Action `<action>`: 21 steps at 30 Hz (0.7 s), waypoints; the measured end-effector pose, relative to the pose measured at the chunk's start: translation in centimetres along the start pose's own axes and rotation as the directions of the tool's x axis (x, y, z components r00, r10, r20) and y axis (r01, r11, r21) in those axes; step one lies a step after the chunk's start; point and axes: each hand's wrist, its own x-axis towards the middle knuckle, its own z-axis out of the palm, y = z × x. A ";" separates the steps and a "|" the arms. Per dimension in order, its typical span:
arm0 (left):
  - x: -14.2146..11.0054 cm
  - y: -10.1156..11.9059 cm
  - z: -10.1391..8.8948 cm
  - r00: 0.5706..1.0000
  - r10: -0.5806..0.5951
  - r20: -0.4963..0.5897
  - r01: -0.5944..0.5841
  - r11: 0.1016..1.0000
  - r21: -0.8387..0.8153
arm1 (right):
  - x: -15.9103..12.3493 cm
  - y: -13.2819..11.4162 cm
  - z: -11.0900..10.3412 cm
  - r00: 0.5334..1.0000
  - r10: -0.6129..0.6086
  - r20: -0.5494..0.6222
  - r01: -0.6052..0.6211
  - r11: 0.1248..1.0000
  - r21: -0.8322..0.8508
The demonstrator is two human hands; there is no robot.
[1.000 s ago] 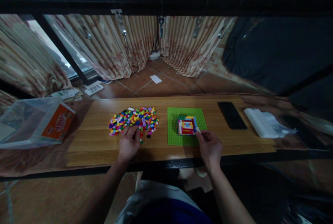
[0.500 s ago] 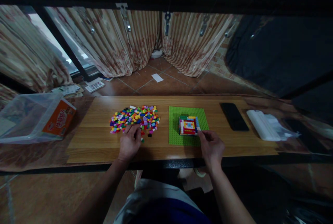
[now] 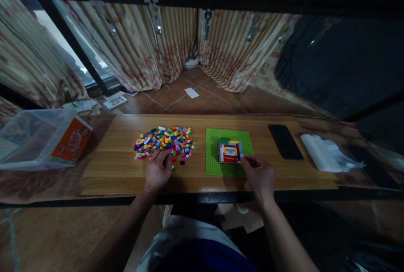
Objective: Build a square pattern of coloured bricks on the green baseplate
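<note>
A heap of small coloured bricks point(image 3: 164, 140) lies on the wooden table point(image 3: 113, 166). My left hand point(image 3: 158, 171) rests at the heap's near edge, fingers curled onto the bricks; what they hold is hidden. To the right lies a green baseplate point(image 3: 227, 137) with a small square brick build point(image 3: 229, 152) in red, white, yellow and blue. My right hand point(image 3: 260, 176) is at the build's right near corner, thumb and fingers pinched together against it.
A black phone point(image 3: 285, 141) lies right of the baseplate, with a white packet point(image 3: 325, 152) beyond it. A clear plastic bin with an orange box point(image 3: 47, 141) sits at the far left. Curtains and a black bar hang behind the table.
Both hands have stayed almost where they were; the right hand has edged slightly closer to the build. The camera view has tilted a little.
</note>
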 end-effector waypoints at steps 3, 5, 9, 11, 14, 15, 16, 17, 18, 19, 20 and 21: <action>0.0 0.1 0.0 1.000 -0.001 -0.006 0.001 1.000 -0.006 | 0.4 0.3 0.0 0.999 0.043 0.025 -0.044 0.998 0.034; 0.0 0.1 0.0 1.000 0.002 -0.010 -0.002 1.000 -0.003 | 0.6 0.5 0.1 0.996 0.078 0.044 -0.081 0.994 0.079; 0.1 0.2 -0.1 1.000 0.003 -0.006 -0.003 1.000 -0.003 | 1.0 0.8 0.2 0.990 0.120 0.071 -0.129 0.980 0.151; 0.2 0.2 -0.1 1.000 0.000 0.001 0.000 1.000 -0.009 | 1.0 0.9 0.2 0.989 0.129 0.078 -0.141 0.975 0.174; 0.1 0.2 0.0 1.000 -0.003 0.003 0.003 1.000 -0.007 | 1.1 0.9 0.3 0.985 0.151 0.088 -0.167 0.962 0.217; 0.1 0.1 0.0 1.000 -0.003 0.002 0.003 1.000 -0.003 | 1.1 0.9 0.3 0.982 0.162 0.092 -0.180 0.956 0.232; 0.0 0.1 0.0 1.000 -0.002 0.000 0.002 1.000 0.001 | 1.1 0.9 0.4 0.980 0.176 0.098 -0.195 0.950 0.245; 0.0 0.1 0.0 1.000 -0.001 -0.001 0.001 1.000 0.004 | 1.1 1.0 0.4 0.976 0.191 0.106 -0.213 0.942 0.259; 0.0 0.0 0.0 1.000 0.002 -0.002 -0.002 1.000 0.008 | 1.1 1.0 0.5 0.971 0.209 0.117 -0.234 0.933 0.273; 0.0 0.0 0.0 1.000 0.007 -0.003 -0.007 1.000 0.009 | 1.0 1.1 0.6 0.965 0.228 0.130 -0.257 0.922 0.289; 0.0 -0.1 0.1 1.000 0.011 -0.005 -0.011 1.000 0.009 | 1.0 1.1 0.6 0.959 0.247 0.142 -0.279 0.911 0.305; 0.0 -0.1 0.1 1.000 0.015 -0.007 -0.015 1.000 0.008 | 0.9 1.1 0.7 0.953 0.263 0.153 -0.300 0.898 0.322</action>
